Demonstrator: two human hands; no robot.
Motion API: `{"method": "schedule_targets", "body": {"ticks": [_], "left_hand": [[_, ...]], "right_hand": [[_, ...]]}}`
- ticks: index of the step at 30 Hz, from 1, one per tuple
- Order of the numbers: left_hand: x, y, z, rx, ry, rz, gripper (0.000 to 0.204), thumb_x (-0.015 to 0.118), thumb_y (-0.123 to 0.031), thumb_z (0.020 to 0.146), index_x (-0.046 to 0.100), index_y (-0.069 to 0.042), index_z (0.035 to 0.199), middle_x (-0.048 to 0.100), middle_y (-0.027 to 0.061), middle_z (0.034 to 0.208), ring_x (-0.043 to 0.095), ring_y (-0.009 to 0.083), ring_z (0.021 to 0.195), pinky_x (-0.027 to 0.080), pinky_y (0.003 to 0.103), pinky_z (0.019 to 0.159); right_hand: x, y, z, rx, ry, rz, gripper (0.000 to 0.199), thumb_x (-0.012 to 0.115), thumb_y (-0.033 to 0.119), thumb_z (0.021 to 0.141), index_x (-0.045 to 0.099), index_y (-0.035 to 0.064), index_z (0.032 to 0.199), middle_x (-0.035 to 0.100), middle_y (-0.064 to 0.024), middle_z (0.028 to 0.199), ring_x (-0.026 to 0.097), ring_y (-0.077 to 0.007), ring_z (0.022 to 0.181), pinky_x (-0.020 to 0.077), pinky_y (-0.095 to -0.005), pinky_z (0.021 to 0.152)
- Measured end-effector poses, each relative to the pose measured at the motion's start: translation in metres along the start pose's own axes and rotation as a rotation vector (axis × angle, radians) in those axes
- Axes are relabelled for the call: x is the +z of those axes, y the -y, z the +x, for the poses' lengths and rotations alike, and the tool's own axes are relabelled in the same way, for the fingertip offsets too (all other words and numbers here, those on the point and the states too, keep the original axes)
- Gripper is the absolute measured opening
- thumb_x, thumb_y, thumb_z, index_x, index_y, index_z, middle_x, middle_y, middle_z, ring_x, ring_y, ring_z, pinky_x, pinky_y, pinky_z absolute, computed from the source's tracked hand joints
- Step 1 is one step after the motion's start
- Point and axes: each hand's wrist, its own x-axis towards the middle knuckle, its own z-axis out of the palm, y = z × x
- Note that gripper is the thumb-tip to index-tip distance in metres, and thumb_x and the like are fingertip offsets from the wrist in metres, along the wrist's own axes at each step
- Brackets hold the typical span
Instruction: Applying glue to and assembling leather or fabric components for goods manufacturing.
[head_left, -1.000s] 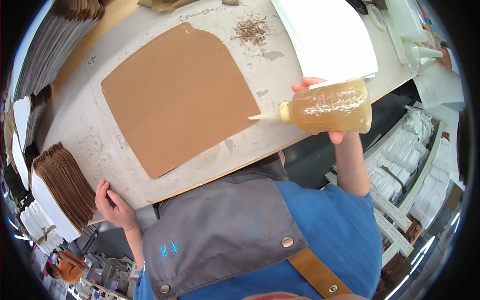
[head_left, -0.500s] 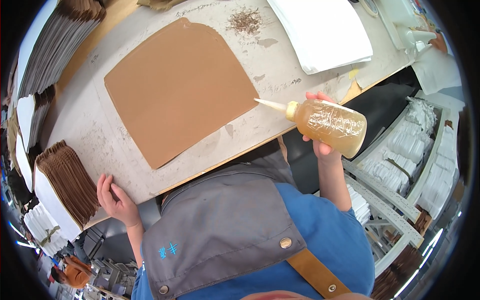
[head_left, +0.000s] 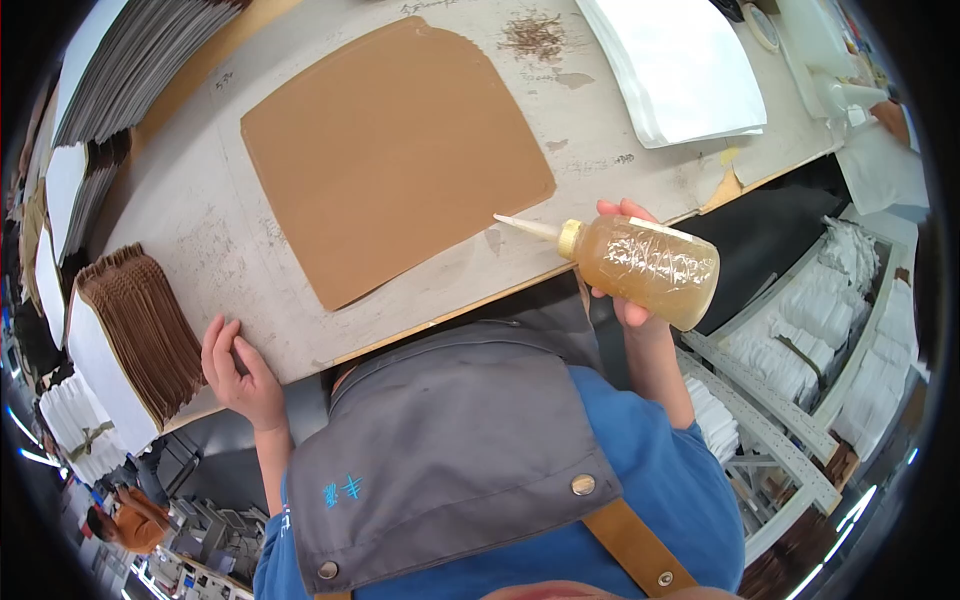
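Note:
A brown, leather-like panel lies flat on the worktable, with a rounded far edge and straight near edges. In my right hand is a clear squeeze bottle of amber liquid, tilted, its pale pointed nozzle directed left. The nozzle tip is at the panel's near edge, left of its right corner; whether it touches cannot be told. My left hand rests at the table's front edge with fingers loosely extended, holding nothing, beside a stack of brown folded pieces.
White sheets lie at the far right, near a tape roll. Tall stacks of grey-edged pieces stand at the far left. A rack of white bundles is right of me. Another person is in the background at lower left.
The bottle's nozzle has moved left along the panel's near edge, away from the right corner. My view has shifted slightly, and my left hand still rests at the table edge.

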Motion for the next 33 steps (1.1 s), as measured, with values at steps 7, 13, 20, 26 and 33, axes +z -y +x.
{"method": "schedule_targets", "body": {"ticks": [7,13,20,26,33], "left_hand": [[0.0,0.0,0.001,0.04,-0.006,0.004,0.019,0.06,0.0,0.095,0.072,-0.001,0.11,0.069,0.015,0.126,0.064,0.0282,0.112,0.05,0.037,0.096],[-0.004,-0.002,0.002,0.03,0.02,0.009,0.019,0.058,0.001,0.097,0.071,0.001,0.11,0.068,0.0156,0.127,0.064,0.028,0.114,0.05,0.037,0.098],[-0.002,-0.003,0.004,0.068,-0.044,0.0,0.017,0.065,0.0,0.089,0.074,-0.003,0.103,0.072,0.0101,0.119,0.066,0.0254,0.104,0.051,0.036,0.091],[-0.006,-0.006,0.005,0.048,0.021,-0.013,0.016,0.062,0.0,0.092,0.073,-0.002,0.104,0.071,0.0115,0.12,0.065,0.0274,0.108,0.051,0.037,0.094],[-0.006,-0.005,0.007,0.048,0.014,-0.016,0.015,0.063,0.0,0.092,0.072,-0.002,0.103,0.072,0.0113,0.118,0.066,0.0278,0.107,0.051,0.037,0.094]], "right_hand": [[0.017,-0.005,-0.004,0.017,0.195,0.043,0.12,0.096,0.053,0.06,0.041,-0.0047,0.15,0.054,-0.0205,0.146,0.054,-0.0274,0.136,0.0499,-0.0397,0.11],[0.035,-0.015,-0.003,0.008,0.323,0.045,0.12,0.097,0.052,0.06,0.041,-0.0037,0.151,0.054,-0.0197,0.146,0.056,-0.0243,0.132,0.0503,-0.0366,0.107],[0.071,-0.012,-0.006,-0.075,0.432,-0.055,0.118,0.1,0.049,0.057,0.047,-0.0042,0.148,0.059,-0.0181,0.143,0.058,-0.0232,0.129,0.0486,-0.0353,0.107],[0.098,-0.003,-0.005,-0.005,0.459,-0.157,0.108,0.103,0.04,0.056,0.055,-0.0084,0.14,0.066,-0.0186,0.134,0.065,-0.0215,0.121,0.0524,-0.0338,0.104],[0.128,0.004,0.002,-0.147,0.663,-0.302,0.096,0.102,0.022,0.059,0.057,-0.0046,0.139,0.067,-0.0178,0.134,0.068,-0.0241,0.118,0.0555,-0.031,0.1]]}}
